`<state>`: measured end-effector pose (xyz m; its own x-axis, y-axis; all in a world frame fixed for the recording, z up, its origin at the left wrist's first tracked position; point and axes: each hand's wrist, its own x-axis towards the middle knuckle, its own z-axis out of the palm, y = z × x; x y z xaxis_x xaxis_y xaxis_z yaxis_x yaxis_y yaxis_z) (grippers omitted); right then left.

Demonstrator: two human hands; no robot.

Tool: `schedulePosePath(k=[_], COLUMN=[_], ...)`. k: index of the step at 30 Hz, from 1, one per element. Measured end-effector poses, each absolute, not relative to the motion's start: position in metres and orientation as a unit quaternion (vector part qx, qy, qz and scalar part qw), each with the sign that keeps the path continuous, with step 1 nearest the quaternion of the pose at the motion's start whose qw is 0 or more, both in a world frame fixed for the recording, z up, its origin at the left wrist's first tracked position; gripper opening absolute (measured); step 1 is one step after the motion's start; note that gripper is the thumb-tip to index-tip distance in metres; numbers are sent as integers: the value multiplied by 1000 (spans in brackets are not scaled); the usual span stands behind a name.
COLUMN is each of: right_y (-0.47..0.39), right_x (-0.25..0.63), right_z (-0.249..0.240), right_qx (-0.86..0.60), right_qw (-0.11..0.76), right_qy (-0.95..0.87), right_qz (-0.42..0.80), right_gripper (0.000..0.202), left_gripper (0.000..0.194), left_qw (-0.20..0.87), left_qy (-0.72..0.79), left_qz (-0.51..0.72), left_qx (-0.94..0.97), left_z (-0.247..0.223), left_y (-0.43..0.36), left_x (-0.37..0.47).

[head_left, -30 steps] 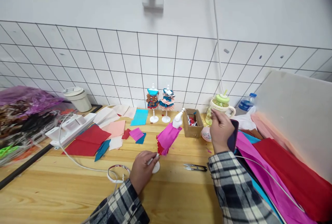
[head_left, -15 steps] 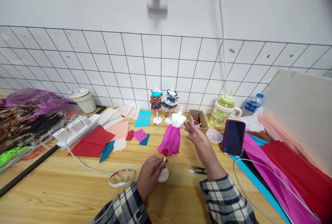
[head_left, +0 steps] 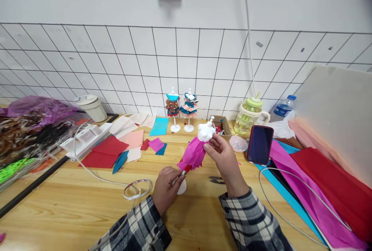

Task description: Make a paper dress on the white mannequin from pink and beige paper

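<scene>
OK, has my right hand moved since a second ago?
Yes: judged against the phone, your right hand has moved left, from overlapping it in view to touching the dress form.

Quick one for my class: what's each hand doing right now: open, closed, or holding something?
Left hand: closed, holding the white stem of the dress form.
Right hand: closed on the dress form near the pink skirt's waist.

Left hand (head_left: pixel 166 189) low, thumb and index finger pinching. Right hand (head_left: pixel 223 156) higher, thumb toward viewer, fingers curled. Forearms (head_left: pixel 254 220) reaching forward, angled inward.
</scene>
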<state>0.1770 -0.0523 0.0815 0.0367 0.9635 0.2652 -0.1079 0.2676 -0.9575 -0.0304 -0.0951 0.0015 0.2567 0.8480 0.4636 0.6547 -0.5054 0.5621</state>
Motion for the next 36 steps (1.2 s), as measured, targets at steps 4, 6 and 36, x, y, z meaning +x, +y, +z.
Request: schedulePosePath(k=[4,6,36], right_y=[-51,-50,-66], right_x=[176,175,175], right_z=[79,77,100], right_qx=[-423,-439,-288], right_qw=[600,596,521], right_qy=[-542,-548,-449], right_qz=[410,390,666], right_gripper=[46,48,68], left_gripper=[26,23,50], left_qw=[111,110,610], left_qy=[478,470,321], left_qz=[380,386,279], left_qx=[784,786,669], left_z=[2,3,6], left_y=[-96,-96,-95], left_x=[-31,-30,-26])
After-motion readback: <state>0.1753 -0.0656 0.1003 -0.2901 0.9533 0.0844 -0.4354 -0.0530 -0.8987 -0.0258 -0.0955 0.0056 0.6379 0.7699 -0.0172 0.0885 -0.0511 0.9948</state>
